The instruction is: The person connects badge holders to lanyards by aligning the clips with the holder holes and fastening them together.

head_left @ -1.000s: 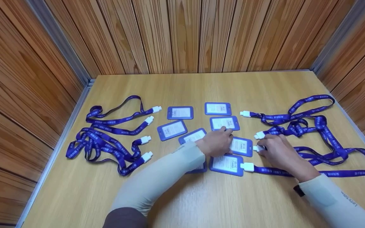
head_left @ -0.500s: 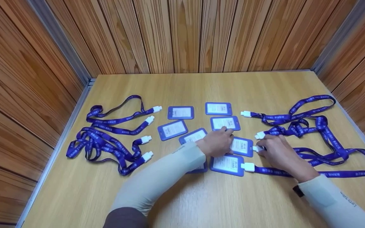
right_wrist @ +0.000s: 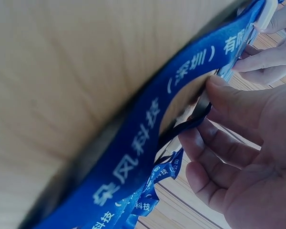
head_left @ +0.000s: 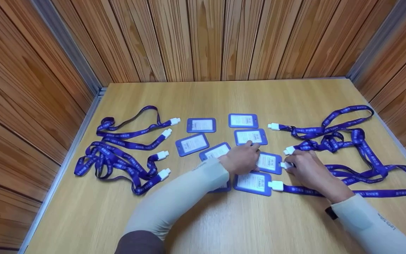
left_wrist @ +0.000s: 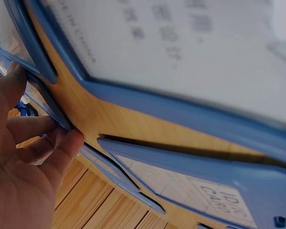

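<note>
My left hand (head_left: 241, 158) grips the far end of a blue ID badge holder (head_left: 269, 163), thumb on one long edge and fingers along the other. At the holder's slotted end, my right hand (head_left: 309, 168) pinches the white clip (head_left: 286, 165) of a blue printed lanyard between thumb and fingers. The clip's tip meets the slot end; whether it passes through cannot be seen. Just nearer, another badge holder (head_left: 252, 183) is joined to a lanyard by its white clip (head_left: 276, 185). In the right wrist view, the right thumb and fingers (right_wrist: 200, 136) close on a lanyard's end.
Farther back lie loose badge holders (head_left: 250, 137), (head_left: 243, 120) and, to the left, several more, one partly under the left forearm. Lanyards (head_left: 125, 165) with white clips lie at the left; others (head_left: 344, 137) tangle at the right. Wood-panelled walls (head_left: 206, 42) enclose the table (head_left: 203, 98).
The clip in my right hand has shifted slightly left, its tip now at the badge holder's slot end. My left hand stays on the holder.
</note>
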Demonstrator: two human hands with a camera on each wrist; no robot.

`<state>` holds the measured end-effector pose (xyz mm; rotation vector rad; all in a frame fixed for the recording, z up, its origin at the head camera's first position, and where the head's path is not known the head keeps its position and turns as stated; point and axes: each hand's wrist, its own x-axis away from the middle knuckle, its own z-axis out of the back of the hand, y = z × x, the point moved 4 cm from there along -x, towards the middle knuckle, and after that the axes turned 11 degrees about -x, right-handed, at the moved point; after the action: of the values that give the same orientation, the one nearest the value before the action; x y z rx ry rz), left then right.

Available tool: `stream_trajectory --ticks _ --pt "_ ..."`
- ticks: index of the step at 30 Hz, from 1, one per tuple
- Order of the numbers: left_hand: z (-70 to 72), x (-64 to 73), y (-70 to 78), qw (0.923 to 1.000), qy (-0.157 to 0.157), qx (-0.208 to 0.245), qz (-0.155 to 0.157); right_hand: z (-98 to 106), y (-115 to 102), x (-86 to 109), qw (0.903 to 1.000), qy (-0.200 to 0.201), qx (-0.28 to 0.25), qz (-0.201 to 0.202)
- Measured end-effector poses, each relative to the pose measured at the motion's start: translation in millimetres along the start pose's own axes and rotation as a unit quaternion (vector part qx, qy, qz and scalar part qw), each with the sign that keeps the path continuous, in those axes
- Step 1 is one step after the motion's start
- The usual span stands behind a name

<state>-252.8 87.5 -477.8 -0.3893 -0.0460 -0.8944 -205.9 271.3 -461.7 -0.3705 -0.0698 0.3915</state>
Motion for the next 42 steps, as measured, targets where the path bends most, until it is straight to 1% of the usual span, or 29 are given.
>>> stream_trajectory --ticks 3,9,13,20,25,31,36,42 --pt "-0.1 -0.8 0.1 1.0 -0.002 -0.003 0.001 -0.9 -0.7 -0.5 1.0 0.0 0.002 -0.003" --pt "-0.1 -0.4 0.1 1.0 0.001 0.009 0.002 -0.7 0.0 -0.6 0.9999 -0.009 -0.001 -0.011" --pt "0.2 0.2 0.2 0.9999 0.003 0.011 0.0 -0.3 0.1 -0.2 0.9999 -0.009 -0.002 -0.01" --pt "-0.1 0.7 -1.2 0.9998 -0.005 0.017 0.001 -1.5 -1.2 -0.2 0.9999 -0.01 -0.009 -0.006" --pt "0.8 1.1 -0.1 0.9999 -0.003 0.011 0.001 -2.0 -1.2 0.6 0.9998 -0.007 -0.015 -0.009" --pt "0.5 0.2 3.0 0.9998 0.006 -0.017 -0.005 -3.1 -1.2 1.3 0.9997 0.013 -0.016 0.011" --pt "-0.1 -0.7 2.5 0.9999 0.006 -0.011 -0.005 -4.1 0.1 1.4 0.9995 0.004 -0.03 -0.007" --pt "-1.0 -1.0 1.7 1.0 0.004 -0.004 -0.005 -4.2 -0.6 -0.7 0.9988 -0.005 -0.048 -0.011"
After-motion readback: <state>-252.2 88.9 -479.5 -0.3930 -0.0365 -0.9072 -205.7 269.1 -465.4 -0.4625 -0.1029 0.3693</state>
